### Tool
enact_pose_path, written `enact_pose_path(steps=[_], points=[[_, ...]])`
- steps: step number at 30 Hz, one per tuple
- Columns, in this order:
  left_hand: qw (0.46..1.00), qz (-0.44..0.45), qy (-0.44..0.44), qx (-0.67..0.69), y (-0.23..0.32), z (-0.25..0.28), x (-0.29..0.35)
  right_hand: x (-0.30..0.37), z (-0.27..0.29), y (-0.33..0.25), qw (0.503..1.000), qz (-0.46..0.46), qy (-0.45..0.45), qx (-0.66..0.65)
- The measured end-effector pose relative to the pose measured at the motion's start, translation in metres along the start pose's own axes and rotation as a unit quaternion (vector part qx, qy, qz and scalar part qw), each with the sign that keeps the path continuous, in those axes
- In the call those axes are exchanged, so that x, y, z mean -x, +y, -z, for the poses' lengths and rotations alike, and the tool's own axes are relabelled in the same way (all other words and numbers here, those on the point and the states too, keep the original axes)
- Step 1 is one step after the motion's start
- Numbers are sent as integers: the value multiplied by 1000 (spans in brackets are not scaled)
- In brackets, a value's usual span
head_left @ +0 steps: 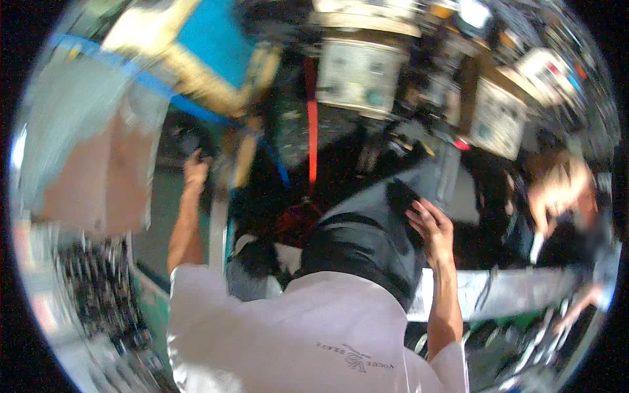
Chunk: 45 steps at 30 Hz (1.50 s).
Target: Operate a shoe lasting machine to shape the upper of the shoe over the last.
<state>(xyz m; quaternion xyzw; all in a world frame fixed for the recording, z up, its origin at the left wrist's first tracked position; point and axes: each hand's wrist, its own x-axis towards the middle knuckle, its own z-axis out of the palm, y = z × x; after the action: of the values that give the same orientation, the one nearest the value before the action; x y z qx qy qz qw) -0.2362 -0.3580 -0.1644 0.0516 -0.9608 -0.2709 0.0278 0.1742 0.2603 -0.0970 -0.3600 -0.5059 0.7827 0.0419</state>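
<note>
- the left hand (195,169) is raised at the end of a bare forearm, left of centre; its fingers are curled at a dark, blurred spot beside a pale upright bar (219,223), though whether anything is actually gripped cannot be told.
- the right hand (432,226) is laid on the upper right edge of a large dark bundle (363,245), seemingly black cloth or a bag; the fingers are held close together and bent over that edge, touching it.
- the dark bundle is seen in the middle of the view, just above the white shirt (295,334) that fills the lower centre.
- a red strap (312,131) is hung straight down above the bundle, and a blue strap (164,88) is run slantwise across the upper left.
- a blue and tan padded shape (209,52) is seen at the top left, with a brownish panel (98,177) below it.
- another person's arm in a light sleeve (517,291) is stretched across the lower right, well apart from the right hand.
</note>
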Motion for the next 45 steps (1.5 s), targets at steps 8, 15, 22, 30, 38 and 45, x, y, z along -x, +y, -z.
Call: enact_pose_path(steps=[8, 15, 22, 30, 38, 45], points=[[805, -2, -441, 397, 223, -211, 83, 163, 205, 41, 932, 123, 342, 13], [551, -214, -725, 352, 447, -279, 387, 517, 255, 350, 663, -220, 713, 60], [534, -446, -703, 147, 446, -283, 450, 597, -33, 580, 761, -333, 547, 105], [515, -405, -744, 133, 453, -291, 462, 483, 38, 447, 790, -223, 532, 207], [549, -328, -746, 185, 438, -280, 455, 393, 13, 391, 745, -203, 633, 60], [543, -354, -743, 166, 424, -274, 458, 408, 121, 374, 703, -45, 704, 90]])
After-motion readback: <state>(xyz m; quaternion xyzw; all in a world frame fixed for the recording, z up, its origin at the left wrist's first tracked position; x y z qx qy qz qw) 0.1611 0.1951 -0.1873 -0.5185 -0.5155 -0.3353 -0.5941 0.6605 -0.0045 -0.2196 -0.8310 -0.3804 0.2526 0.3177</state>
